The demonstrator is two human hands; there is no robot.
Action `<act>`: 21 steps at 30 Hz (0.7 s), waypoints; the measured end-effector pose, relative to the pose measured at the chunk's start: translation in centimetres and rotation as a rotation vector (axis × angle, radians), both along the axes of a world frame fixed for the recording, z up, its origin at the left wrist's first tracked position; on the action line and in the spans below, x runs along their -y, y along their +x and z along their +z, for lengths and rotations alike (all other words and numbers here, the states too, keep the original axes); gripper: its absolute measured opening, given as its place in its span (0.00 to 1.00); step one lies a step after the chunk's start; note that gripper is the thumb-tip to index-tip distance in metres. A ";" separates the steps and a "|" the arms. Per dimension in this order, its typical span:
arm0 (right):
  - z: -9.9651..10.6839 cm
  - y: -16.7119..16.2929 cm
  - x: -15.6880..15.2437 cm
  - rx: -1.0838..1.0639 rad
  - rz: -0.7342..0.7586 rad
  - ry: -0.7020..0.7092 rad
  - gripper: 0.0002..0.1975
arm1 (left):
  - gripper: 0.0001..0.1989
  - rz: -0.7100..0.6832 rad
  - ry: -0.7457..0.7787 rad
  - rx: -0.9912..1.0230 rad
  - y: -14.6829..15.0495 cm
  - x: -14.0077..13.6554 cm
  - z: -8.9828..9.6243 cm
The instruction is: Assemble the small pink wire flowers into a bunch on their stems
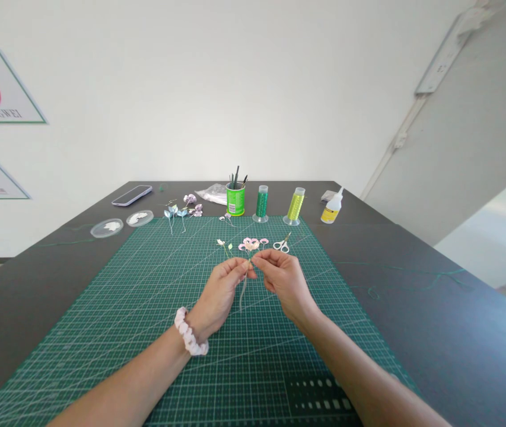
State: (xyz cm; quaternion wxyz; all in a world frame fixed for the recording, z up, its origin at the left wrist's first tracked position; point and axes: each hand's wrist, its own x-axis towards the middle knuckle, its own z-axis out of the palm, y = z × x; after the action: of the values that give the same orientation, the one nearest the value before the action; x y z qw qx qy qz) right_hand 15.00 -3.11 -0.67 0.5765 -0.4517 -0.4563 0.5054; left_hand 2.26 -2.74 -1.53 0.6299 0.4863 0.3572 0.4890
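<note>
Over the cutting mat (164, 332), my left hand (219, 290) pinches the thin stem of a small pink artificial flower (251, 244). The blossom stands above the fingers, and the pale stem ends (242, 296) hang below them. My right hand (285, 283) is closed in a pinch against the stem just under the blossom; what its fingertips hold is too small to make out. Behind the hands lie more pink petals on wires (264, 241), a pale bud on a stem (221, 243) and small white-handled scissors (282, 245).
Along the back stand a green can of tools (235, 201), a dark green thread spool (262, 204), a yellow-green spool (295, 207) and a glue bottle (331, 209). Blue flowers (182, 212), shallow dishes (107, 228) and a phone (131, 195) lie left. A perforated template (319, 396) is near the front.
</note>
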 end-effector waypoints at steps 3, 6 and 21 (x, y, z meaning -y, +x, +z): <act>0.0 0.0 0.0 -0.013 0.000 -0.004 0.11 | 0.10 -0.027 -0.015 0.017 0.0 0.0 0.0; 0.1 0.0 0.0 -0.023 0.004 -0.007 0.11 | 0.10 -0.058 -0.031 0.038 0.1 0.1 0.1; 0.3 0.0 0.1 -0.040 0.013 -0.013 0.11 | 0.11 -0.059 -0.057 0.122 0.3 0.1 0.3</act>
State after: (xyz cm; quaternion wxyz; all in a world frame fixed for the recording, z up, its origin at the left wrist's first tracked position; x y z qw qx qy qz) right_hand 15.01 -3.22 -0.38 0.5793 -0.4423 -0.4442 0.5210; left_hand 2.52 -2.84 -1.23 0.6783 0.4476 0.3176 0.4885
